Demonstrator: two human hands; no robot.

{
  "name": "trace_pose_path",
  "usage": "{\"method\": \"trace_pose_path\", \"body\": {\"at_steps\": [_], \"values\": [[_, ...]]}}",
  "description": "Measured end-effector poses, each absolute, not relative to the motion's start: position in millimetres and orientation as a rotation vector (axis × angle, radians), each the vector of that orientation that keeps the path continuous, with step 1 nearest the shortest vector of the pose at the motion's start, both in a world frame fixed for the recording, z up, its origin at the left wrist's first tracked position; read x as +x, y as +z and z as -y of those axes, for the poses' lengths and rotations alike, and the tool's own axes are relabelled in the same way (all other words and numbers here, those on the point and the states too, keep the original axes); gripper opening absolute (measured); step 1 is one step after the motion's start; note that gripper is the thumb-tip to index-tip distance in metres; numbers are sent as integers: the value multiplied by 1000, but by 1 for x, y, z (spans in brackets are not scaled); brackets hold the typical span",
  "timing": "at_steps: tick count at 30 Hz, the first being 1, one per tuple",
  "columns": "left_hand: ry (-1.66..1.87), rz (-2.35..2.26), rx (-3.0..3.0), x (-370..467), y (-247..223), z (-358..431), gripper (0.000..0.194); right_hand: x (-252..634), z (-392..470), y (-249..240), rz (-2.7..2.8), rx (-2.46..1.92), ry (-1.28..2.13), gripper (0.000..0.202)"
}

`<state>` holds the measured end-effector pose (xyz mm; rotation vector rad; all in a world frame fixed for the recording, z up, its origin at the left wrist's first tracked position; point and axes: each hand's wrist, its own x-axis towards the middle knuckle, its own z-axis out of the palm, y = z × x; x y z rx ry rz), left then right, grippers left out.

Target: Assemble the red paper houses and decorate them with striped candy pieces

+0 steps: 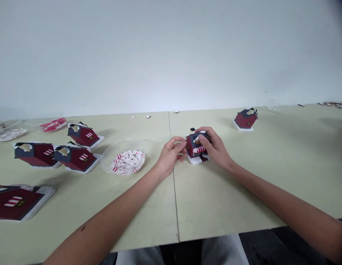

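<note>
A small dark red model house (pixel 189 146) with a dark roof, a striped red-and-white awning and a white base stands upright on the table in front of me. My right hand (pixel 215 145) is closed around its roof and right side. At the house's left wall is my left hand (pixel 173 152), its thumb and forefinger pinched together; whatever sits between them is too small to make out. Left of that hand lies a clear round dish (pixel 103 159) with many small white and red-striped pieces (pixel 129 162) in it.
Several similar red houses stand at the left, among them one (pixel 84 136) behind the dish. Another house (pixel 246 119) is at the back right. Pink-red pieces (pixel 53 125) fill a far-left dish. Small loose pieces (pixel 148 116) lie near the wall. A seam (pixel 175 198) crosses the table (pixel 148 209).
</note>
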<state>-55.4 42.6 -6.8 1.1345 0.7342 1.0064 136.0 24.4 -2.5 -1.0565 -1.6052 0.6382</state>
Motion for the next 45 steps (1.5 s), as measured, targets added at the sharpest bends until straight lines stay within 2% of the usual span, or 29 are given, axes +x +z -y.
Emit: {"method": "trace_pose_path", "body": {"at_steps": [33,36,41,43,45], "values": [[876,-707,1449,-59,-13,-42,39,142,-22,0,1691,-1004,655,37],[919,-817,1672,-63,-11,-41,51,147,-21,3,1752,-937,678,42],[1047,-795,2023,-63,-2,-29,93,137,-18,-5,1758,-839,798,59],[1052,-644,2149,-62,1,-24,99,128,-16,-9,1726,-792,853,63],[1036,-554,2261,-62,2,-22,94,120,-14,-13,1682,-763,915,66]]}}
